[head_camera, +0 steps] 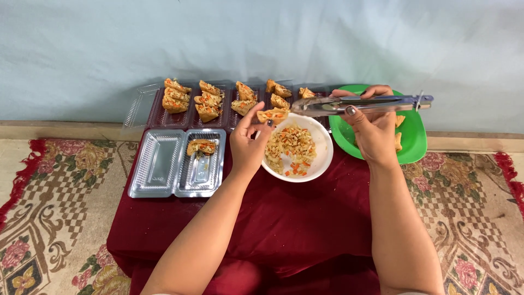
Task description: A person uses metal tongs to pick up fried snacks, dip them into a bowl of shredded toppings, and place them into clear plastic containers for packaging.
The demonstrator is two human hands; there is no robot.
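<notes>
Left hand [248, 143] raised over the left rim of a white bowl [325, 155], thumb and fingers pinched on a small filled pastry shell [272, 115] held just above the bowl's far left edge. Right hand [374, 131] closed around the handles of metal tongs [360, 104], lying level and pointing left, tips pressed nearly together and reaching to just beside the held shell; whether anything sits between the tips, cannot tell. In the bowl, a pale shredded filling [292, 150] flecked with orange bits, heaped toward the left and far side, bare white bottom showing at the near right. Behind the right hand, at the far right, a green plate [415, 143] with a few more pastry pieces [399, 121] partly hidden by the hand. Along the far edge, against the pale wall, a row of clear plastic trays [158, 112] loaded with filled shells [177, 95] standing in groups. Nearer and to the left, a two-compartment clear tray [158, 166], left compartment without food, right compartment holding one filled piece [201, 146] at its far end. Everything set on a dark red cloth [284, 218] draped over a low surface, with a patterned floral rug [54, 202] spread on both sides.
</notes>
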